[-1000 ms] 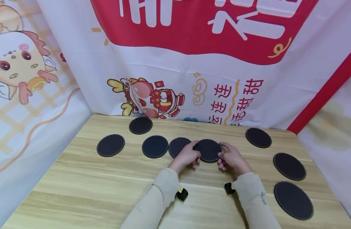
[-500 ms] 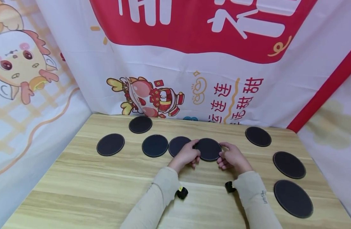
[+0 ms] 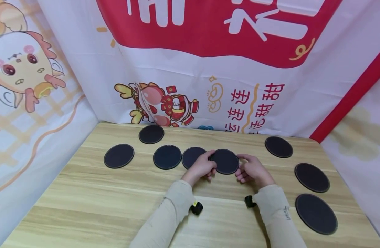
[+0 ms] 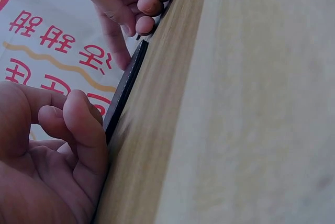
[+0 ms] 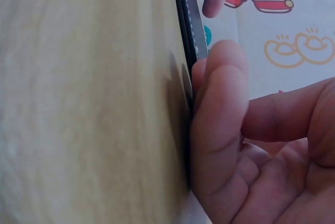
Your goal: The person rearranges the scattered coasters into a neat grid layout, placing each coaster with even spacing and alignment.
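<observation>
A round black coaster (image 3: 224,162) lies between my two hands in the head view, close to the wood-grain table. My left hand (image 3: 203,166) holds its left edge with thumb and index finger, the other fingers curled below. At the opposite edge my right hand (image 3: 252,169) has index finger and thumb at the rim. From the side, the left wrist view shows the coaster's dark stitched edge (image 4: 125,88) and the right hand (image 4: 123,9) at its far end. Another black coaster (image 3: 192,156) is partly hidden behind my left hand.
More coasters lie around: one (image 3: 167,157) left of centre, two farther left (image 3: 119,156) (image 3: 151,134), and three along the right side (image 3: 278,147) (image 3: 312,177) (image 3: 316,214). A printed white and red cloth (image 3: 177,69) hangs along the table's back edge.
Both hands stay at the same coaster, almost still. My right thumb and fingers shift very slightly at the right rim. The other coasters have not moved on the table.
</observation>
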Motion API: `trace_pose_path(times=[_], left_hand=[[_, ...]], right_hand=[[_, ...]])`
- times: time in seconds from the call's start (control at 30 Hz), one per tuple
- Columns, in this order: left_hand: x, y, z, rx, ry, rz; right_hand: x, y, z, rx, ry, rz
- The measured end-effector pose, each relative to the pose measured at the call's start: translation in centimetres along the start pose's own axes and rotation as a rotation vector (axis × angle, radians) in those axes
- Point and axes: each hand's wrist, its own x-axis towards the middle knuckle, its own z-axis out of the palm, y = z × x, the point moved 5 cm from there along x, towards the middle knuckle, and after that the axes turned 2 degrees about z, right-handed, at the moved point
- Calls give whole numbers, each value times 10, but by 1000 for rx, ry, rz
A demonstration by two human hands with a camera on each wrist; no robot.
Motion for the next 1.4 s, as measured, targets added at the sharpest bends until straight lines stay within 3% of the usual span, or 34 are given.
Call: trace_pose_path(times=[0.57,0.87,1.07,1.4], left_hand=[[-3,0,6,9,-16,12],[-5,-1,15,-18,-69,23],[-14,10,48,-15,-181,68],[-33,22,136,-24,-429,50]], right_hand=[[-9,3,-2,-4,13,-7],[-33,0,-31,-26,36,-83],[-60,4,-57,-84,71,-76],[-104,46,-128,-346,241,-56]])
